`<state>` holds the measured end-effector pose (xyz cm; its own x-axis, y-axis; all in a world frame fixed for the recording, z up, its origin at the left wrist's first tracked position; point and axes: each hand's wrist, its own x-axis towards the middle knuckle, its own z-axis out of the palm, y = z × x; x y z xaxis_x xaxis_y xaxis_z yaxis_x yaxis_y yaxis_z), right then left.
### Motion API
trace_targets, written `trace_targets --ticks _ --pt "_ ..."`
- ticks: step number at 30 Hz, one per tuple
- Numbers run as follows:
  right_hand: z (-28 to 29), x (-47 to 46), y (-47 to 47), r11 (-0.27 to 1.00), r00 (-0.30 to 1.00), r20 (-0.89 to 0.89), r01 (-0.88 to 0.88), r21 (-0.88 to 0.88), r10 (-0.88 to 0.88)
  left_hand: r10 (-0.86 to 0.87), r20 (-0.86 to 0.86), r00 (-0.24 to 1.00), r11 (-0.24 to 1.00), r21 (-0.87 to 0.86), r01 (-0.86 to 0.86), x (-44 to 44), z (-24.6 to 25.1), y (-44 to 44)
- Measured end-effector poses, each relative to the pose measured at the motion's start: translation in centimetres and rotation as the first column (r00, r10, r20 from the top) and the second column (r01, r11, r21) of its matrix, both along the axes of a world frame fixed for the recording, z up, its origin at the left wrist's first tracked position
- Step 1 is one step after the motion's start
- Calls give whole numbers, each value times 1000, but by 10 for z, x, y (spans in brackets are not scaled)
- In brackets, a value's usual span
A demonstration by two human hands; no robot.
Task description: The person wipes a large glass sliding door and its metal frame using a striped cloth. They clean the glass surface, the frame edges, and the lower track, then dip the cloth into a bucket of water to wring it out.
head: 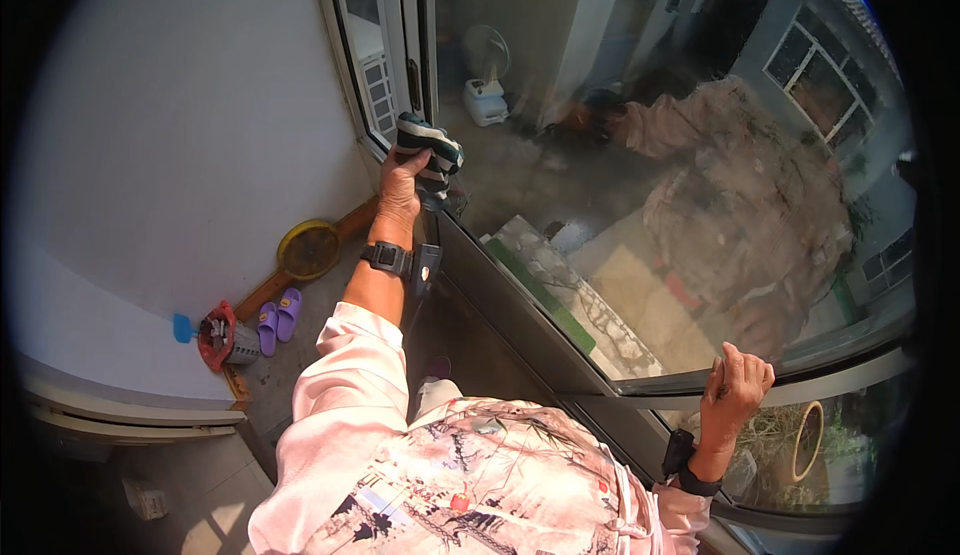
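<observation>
My left hand (406, 172) holds a bunched dark green and white striped cloth (433, 151) against the left edge of a glass door or window pane, beside its metal frame (417, 52). My right hand (739, 382) is raised at the lower right, by the frame's curved-looking bar; its fingers are bent and I see nothing in them. Whether it touches the bar or glass I cannot tell. The large glass pane (525, 172) shows smears and a reflection of a person in a pink garment. Each of my wrists bears a dark strap with a device.
On the floor at left are purple slippers (287, 315), a bin with a red liner (217, 336), a blue plastic tool (182, 328) and a round yellow-rimmed sieve-like object (308, 249) leaning on the wall. A white fan (486, 97) shows in the glass.
</observation>
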<state>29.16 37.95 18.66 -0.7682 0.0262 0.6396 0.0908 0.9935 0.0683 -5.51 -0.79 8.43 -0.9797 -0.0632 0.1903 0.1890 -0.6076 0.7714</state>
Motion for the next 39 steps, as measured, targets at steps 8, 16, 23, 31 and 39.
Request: trace_targets --ticks 8,16,23,31,39 --pt "-36 -37 -61 951 946 324 82 -298 20 124 -118 985 972 -187 -145 -117 15 -14" --pt "-61 -51 -61 931 943 321 38 -363 86 190 -82 978 936 -285 -206 -120 9 -14" --pt "-92 -76 -93 908 935 346 74 -413 82 194 -90 977 934 -286 -212 -120 5 -9" --pt "-95 -154 -160 899 922 338 -21 -437 186 37 11 999 936 -350 -30 -94 6 -8" --pt "-77 -225 -211 873 900 242 -239 -425 364 -271 4 963 917 -303 260 -59 12 -8"
